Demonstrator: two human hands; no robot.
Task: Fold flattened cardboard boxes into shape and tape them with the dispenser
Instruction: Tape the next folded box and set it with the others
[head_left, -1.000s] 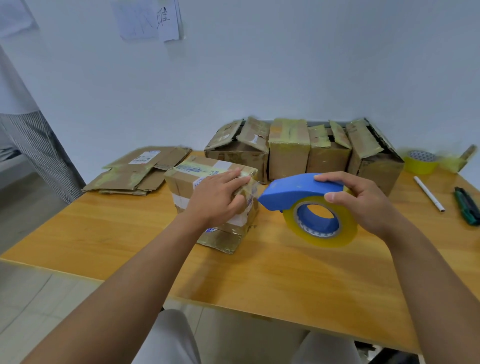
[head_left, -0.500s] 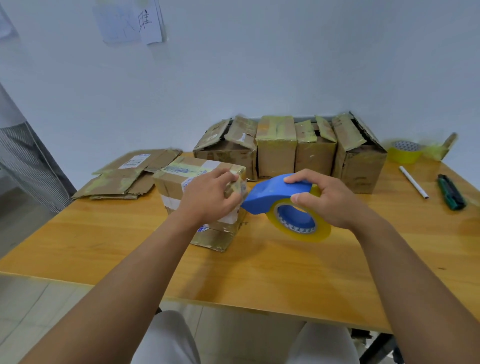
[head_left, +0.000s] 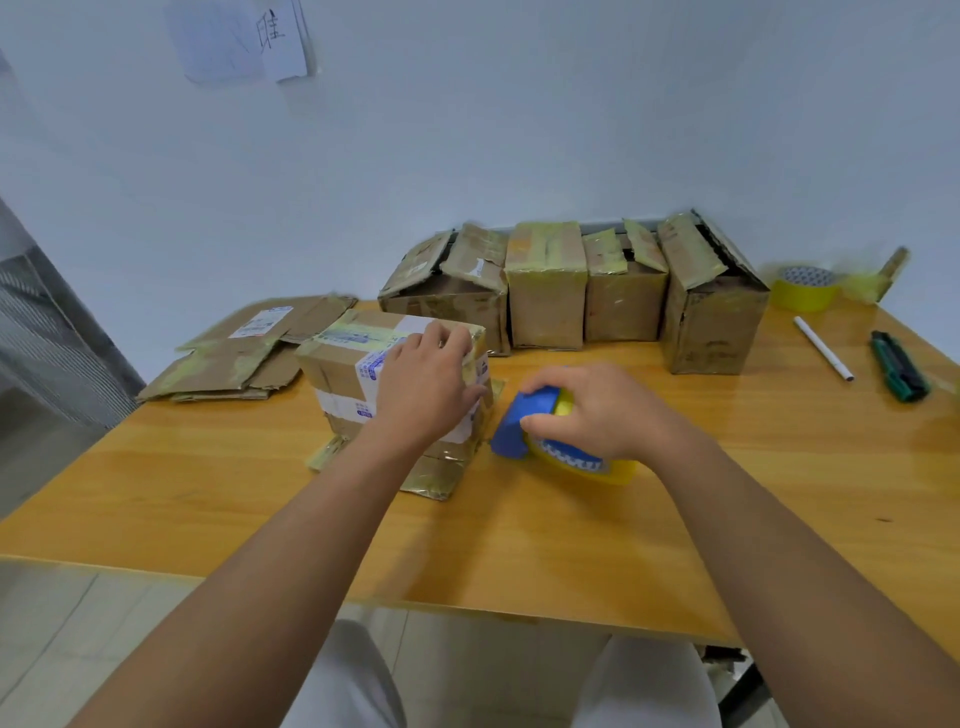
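Note:
A folded cardboard box (head_left: 337, 364) with yellow tape and a white label stands on the wooden table (head_left: 519, 530), its lower flaps splayed out. My left hand (head_left: 426, 384) lies over the box's right top edge, fingers curled over it and pressing down. Just right of the box, my right hand (head_left: 597, 410) grips the blue tape dispenser (head_left: 511, 423) with its yellow roll (head_left: 608, 467), low on the table, its blue nose close to the box's right side. A stack of flattened boxes (head_left: 234, 358) lies at the left.
A row of several taped boxes (head_left: 571, 291) stands along the back wall. At the far right are a spare yellow tape roll (head_left: 805, 288), a white pen (head_left: 823, 348) and a green utility knife (head_left: 898, 366). A striped-clad person's edge (head_left: 47, 332) is at left.
My right hand has brought the dispenser down and left, from above the table to beside the box's right side. My left hand stayed on the box's top edge.

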